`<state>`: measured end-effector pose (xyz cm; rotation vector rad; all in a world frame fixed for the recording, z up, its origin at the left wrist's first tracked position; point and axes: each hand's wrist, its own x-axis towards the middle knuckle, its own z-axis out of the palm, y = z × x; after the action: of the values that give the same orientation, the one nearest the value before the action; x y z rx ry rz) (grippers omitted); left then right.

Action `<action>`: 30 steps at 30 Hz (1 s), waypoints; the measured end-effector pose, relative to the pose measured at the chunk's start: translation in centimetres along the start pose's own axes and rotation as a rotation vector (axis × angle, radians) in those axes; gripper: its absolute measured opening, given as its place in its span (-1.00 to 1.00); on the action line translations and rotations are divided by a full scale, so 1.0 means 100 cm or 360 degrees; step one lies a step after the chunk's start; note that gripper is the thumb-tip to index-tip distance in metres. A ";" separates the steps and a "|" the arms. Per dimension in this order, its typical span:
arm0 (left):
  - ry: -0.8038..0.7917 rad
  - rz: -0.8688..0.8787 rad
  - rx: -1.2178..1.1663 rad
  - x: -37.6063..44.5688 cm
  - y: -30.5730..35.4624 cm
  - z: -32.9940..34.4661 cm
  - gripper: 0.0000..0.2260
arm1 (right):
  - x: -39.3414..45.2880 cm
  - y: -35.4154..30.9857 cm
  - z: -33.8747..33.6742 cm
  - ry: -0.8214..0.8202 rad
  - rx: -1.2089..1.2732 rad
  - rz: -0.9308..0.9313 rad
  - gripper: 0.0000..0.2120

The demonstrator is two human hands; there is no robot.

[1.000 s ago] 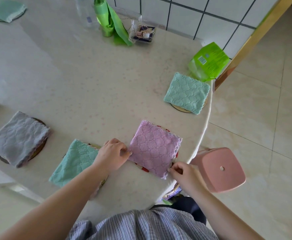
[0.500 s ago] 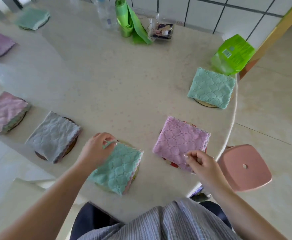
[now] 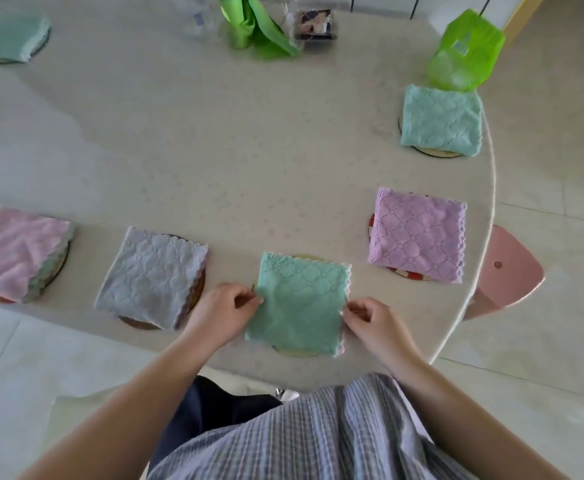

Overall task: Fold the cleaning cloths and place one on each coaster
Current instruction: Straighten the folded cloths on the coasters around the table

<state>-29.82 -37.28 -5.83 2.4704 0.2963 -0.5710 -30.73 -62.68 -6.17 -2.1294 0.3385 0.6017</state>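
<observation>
A folded teal cloth (image 3: 301,303) lies on a pale round coaster (image 3: 299,352) near the table's front edge. My left hand (image 3: 223,311) pinches its left edge and my right hand (image 3: 370,320) pinches its right edge. To the right, a folded purple cloth (image 3: 418,235) covers a red-patterned coaster (image 3: 403,273). Another teal cloth (image 3: 441,119) sits on a coaster (image 3: 436,153) at the far right. Left of my hands, a grey cloth (image 3: 152,275) rests on a dark coaster (image 3: 138,323), and a pink cloth (image 3: 18,251) lies over a coaster (image 3: 58,268) at the left edge.
The round beige table (image 3: 214,150) carries a teal cloth (image 3: 11,38) at the far left, a green bag roll (image 3: 252,26), a clear bottle (image 3: 198,15), a small box (image 3: 314,26) and a green packet (image 3: 463,51). A pink stool (image 3: 501,271) stands at the right.
My right hand left the purple cloth and came to the teal cloth's right edge. My left hand moved to its left edge, and the cloth now lies squarer on its coaster.
</observation>
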 end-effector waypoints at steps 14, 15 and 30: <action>-0.0063 0.0097 0.0103 0.001 -0.002 -0.005 -0.83 | -0.003 -0.007 0.012 0.0016 -0.0297 0.0067 -0.85; -0.0013 0.0150 0.0202 -0.001 -0.002 -0.007 -0.86 | -0.005 -0.006 0.013 0.0078 -0.0269 0.0057 -0.88; -0.0056 0.0868 0.1165 -0.012 -0.016 0.019 -0.37 | -0.002 0.026 0.023 0.0011 -0.1341 -0.0842 -0.41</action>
<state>-32.04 -37.21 -7.41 3.0301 -0.7099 -0.5394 -32.71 -62.32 -8.95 -2.8519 -0.5736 0.4557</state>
